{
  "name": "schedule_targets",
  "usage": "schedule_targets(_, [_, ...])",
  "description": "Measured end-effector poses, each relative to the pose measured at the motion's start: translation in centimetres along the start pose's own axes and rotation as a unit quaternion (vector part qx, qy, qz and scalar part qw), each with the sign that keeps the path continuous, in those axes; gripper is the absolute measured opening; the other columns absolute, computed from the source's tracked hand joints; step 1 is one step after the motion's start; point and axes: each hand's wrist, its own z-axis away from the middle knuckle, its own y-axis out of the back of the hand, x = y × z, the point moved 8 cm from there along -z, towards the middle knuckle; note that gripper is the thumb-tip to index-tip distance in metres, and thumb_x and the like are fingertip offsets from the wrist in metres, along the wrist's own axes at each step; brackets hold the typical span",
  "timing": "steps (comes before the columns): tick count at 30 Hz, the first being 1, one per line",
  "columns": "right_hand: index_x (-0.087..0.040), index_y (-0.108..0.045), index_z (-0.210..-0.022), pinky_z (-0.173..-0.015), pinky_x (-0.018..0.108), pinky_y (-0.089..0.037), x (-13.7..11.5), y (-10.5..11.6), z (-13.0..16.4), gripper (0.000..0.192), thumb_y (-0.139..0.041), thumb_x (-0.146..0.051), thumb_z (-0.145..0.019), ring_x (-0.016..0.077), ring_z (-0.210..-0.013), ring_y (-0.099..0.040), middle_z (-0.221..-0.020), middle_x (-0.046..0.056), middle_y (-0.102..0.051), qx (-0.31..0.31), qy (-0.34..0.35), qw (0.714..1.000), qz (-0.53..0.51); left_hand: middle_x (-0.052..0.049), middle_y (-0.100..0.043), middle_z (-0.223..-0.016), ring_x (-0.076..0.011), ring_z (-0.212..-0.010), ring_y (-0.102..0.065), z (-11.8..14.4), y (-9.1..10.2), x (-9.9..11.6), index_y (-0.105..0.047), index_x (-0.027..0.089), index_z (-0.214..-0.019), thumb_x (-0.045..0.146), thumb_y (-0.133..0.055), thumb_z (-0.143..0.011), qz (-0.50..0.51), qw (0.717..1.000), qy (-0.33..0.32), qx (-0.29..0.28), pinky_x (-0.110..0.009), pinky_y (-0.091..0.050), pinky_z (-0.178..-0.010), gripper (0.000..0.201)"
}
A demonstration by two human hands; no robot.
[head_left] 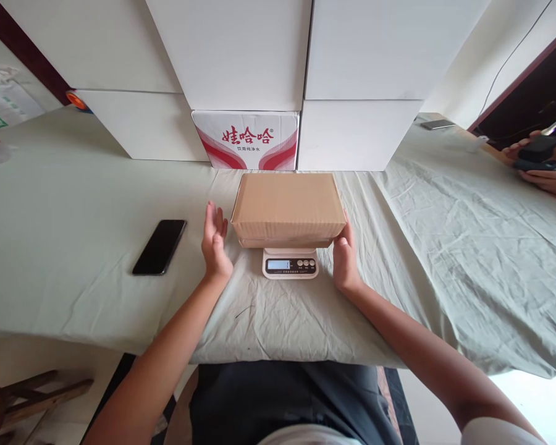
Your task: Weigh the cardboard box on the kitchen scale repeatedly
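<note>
A closed brown cardboard box (290,199) rests on a small white kitchen scale (290,272), hiding its weighing platform. The scale's display is lit, but the reading is too small to be sure of. Left of the box, a small gap away, my left hand (216,243) is open with its fingers raised and apart. My right hand (345,256) lies against the box's right front corner, thumb toward me and fingers stretched along the side, partly hidden by the box. It does not wrap round the box.
A black smartphone (159,247) lies on the green tablecloth (92,198) at left. Behind the scale stand stacked white boxes (356,133) and a red-and-white printed carton (250,141). At far right, another person's hands (544,162) hold a dark object near another phone (438,124). A wooden stool (46,395) stands lower left.
</note>
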Motion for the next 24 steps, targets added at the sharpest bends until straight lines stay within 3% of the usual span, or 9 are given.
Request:
schedule_targets(3, [-0.050,-0.034,-0.163,-0.144,0.060,-0.015,0.6,1.1,-0.2,0.063,-0.039,-0.067,-0.103,0.0279,-0.173,-0.017,-0.181,-0.013,-0.027,0.052,0.018,0.998,-0.009,-0.002,-0.034,-0.179,-0.0310,-0.164,-0.038,-0.4,0.9,-0.6,-0.045,0.044,-0.162,0.079,-0.040,-0.098,-0.011,0.999,0.021,0.035,-0.048,-0.042,-0.128,0.073])
schedule_targets(8, [-0.050,-0.033,-0.162,-0.143,0.060,-0.016,1.8,1.6,-0.4,0.062,-0.037,-0.067,-0.103,0.0267,-0.173,-0.019,-0.181,-0.011,-0.028,0.064,-0.006,0.998,0.013,-0.001,-0.038,-0.178,-0.0282,-0.164,-0.039,-0.5,0.8,-0.9,-0.050,0.044,-0.159,0.077,-0.041,-0.098,0.012,0.999,0.037,0.026,-0.045,-0.041,-0.129,0.069])
schedule_targets(17, [-0.042,-0.045,-0.156,-0.144,0.057,-0.011,2.7,2.6,-0.7,0.066,-0.051,-0.068,-0.096,0.0264,-0.173,-0.017,-0.182,-0.007,-0.026,0.126,-0.083,0.984,-0.091,0.000,-0.039,-0.177,-0.0289,-0.165,-0.037,-1.2,1.7,-1.4,-0.051,0.045,-0.158,0.081,-0.034,-0.098,0.012,0.998,0.038,0.045,-0.045,-0.041,-0.129,0.072])
schedule_targets(24, [-0.039,-0.056,-0.149,-0.143,0.049,-0.015,3.1,3.1,-0.6,0.065,-0.056,-0.070,-0.092,0.0223,-0.171,-0.024,-0.179,-0.007,-0.034,0.197,-0.119,0.962,-0.144,-0.005,-0.040,-0.177,-0.0242,-0.167,-0.031,-1.3,1.9,-0.6,-0.052,0.033,-0.159,0.078,-0.031,-0.101,-0.016,0.998,0.027,0.061,-0.041,-0.029,-0.136,0.076])
